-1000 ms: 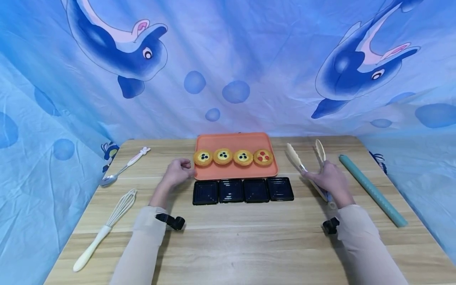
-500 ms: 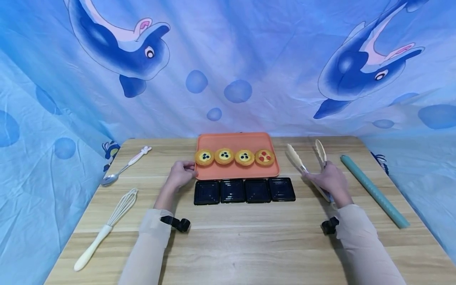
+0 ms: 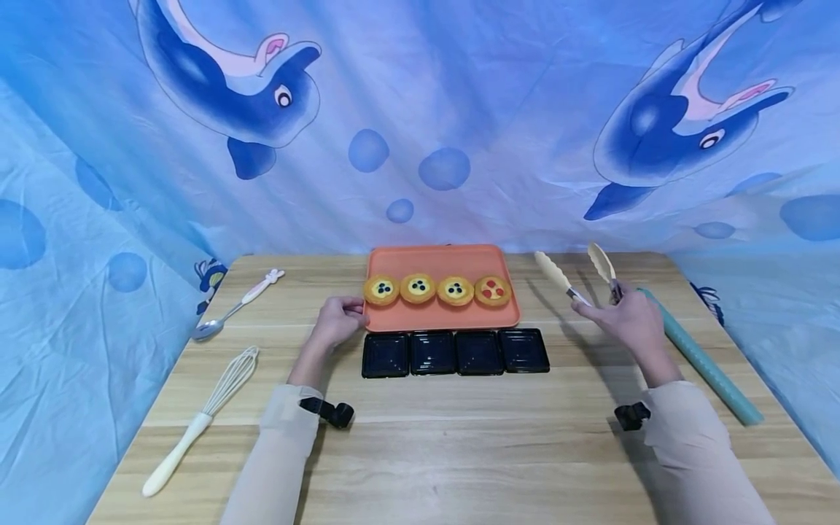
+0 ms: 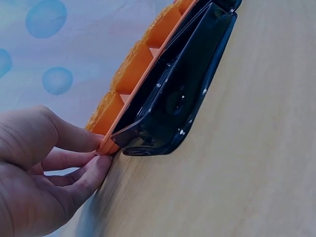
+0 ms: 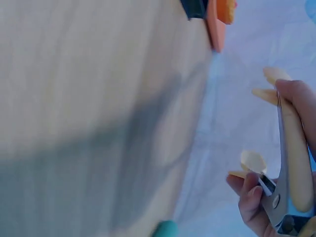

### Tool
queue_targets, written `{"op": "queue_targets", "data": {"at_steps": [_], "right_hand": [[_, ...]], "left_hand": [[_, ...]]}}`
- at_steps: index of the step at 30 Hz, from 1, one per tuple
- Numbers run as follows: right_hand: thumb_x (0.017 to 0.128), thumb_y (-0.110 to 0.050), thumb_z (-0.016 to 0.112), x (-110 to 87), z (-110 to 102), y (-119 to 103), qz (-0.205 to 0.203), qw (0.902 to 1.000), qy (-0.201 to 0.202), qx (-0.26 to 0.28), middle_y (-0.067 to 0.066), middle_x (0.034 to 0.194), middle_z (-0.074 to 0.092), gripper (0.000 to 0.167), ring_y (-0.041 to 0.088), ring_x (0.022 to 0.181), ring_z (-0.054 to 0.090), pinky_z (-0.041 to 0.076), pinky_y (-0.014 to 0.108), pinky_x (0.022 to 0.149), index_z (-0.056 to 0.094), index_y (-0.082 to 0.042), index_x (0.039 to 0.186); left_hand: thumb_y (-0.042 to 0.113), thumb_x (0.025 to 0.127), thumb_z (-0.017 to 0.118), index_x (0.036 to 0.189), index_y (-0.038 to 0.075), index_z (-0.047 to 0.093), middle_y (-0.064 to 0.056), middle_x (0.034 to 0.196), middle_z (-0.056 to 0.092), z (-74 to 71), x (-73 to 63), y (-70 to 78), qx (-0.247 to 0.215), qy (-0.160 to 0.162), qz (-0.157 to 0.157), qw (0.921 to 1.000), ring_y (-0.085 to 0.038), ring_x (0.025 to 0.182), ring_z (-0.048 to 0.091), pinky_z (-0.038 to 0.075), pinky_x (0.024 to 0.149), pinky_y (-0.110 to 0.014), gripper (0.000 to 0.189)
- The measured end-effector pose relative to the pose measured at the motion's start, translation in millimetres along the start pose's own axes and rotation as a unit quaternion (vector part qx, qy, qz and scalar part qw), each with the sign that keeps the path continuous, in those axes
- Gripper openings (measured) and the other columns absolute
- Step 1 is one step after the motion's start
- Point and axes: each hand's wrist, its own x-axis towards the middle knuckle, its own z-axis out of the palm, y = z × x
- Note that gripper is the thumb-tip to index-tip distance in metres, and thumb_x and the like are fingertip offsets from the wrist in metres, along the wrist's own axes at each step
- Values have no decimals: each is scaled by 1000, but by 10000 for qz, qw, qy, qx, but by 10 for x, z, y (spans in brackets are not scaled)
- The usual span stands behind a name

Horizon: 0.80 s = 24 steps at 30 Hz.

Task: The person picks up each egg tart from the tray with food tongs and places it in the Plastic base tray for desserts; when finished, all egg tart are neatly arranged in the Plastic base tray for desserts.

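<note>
My left hand [image 3: 339, 321] pinches the near left corner of the orange tray [image 3: 433, 316], thumb above and fingers below, as the left wrist view shows. A row of several tarts sits on the tray: blueberry-topped tarts [image 3: 418, 289] and, at the right end, one with red pieces, a red-topped tart [image 3: 492, 292]. With my right hand [image 3: 631, 321] I hold a pair of tongs [image 5: 291, 163] raised over the table, their cream tips spread apart and pointing away from me. Several black square dishes [image 3: 433, 353] stand in a row along the tray's near edge.
On the left lie a spoon [image 3: 244, 300] with a white rabbit handle and a white whisk [image 3: 197, 423]. A green rolling pin [image 3: 712, 372] lies right of my right hand. A blue dolphin-print cloth [image 3: 485, 146] hangs behind the wooden table [image 3: 459, 452].
My left hand moved right to the tray's corner and took hold of it. The right hand lifted the tongs off the table. The tray and tarts look unmoved.
</note>
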Motion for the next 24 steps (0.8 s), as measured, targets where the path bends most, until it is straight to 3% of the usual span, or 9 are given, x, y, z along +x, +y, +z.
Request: {"op": "queue_targets", "data": {"at_steps": [2, 6, 12, 18, 24], "right_hand": [[77, -64, 74, -4, -53, -15, -133, 9999, 40, -38, 2, 57, 36, 66, 21, 51, 36, 28, 33, 45, 44, -6, 76], [76, -65, 74, 5, -124, -50, -417, 9991, -33, 14, 0, 59, 34, 67, 19, 51, 34, 27, 32, 44, 42, -7, 75], [75, -64, 76, 59, -183, -172, -1008, 9942, -374, -24, 6, 69, 43, 76, 20, 57, 37, 27, 32, 47, 60, 2, 110], [72, -59, 82, 160, -144, -291, -1734, 9826, -653, -91, 8, 73, 52, 78, 21, 58, 40, 32, 32, 49, 63, 3, 115], [69, -62, 82, 256, -31, -310, -1891, 9738, -1230, -279, 13, 83, 60, 101, 22, 63, 45, 40, 36, 56, 54, 6, 137]], "left_hand": [[-7, 83, 61, 128, -12, 57, -22, 108, 62, 1, -8, 8, -9, 7, 2, 10000, -18, 84, 58, 49, 68, -21, 46], [-7, 82, 61, 127, -12, 58, -22, 108, 62, -2, -17, 16, 33, 41, 3, 10000, -16, 82, 57, 47, 67, -19, 45], [-8, 82, 62, 128, -12, 57, -22, 109, 63, -1, -21, 12, 15, 10, -39, 10000, -19, 86, 60, 51, 71, -23, 46], [-6, 82, 63, 127, -12, 58, -21, 108, 63, -9, -28, -1, 6, 39, -14, 10000, -22, 90, 62, 52, 75, -25, 46], [-7, 82, 64, 126, -12, 59, -22, 107, 64, 18, -13, 14, -1, 102, -19, 9999, -21, 88, 63, 53, 74, -24, 44]]}}
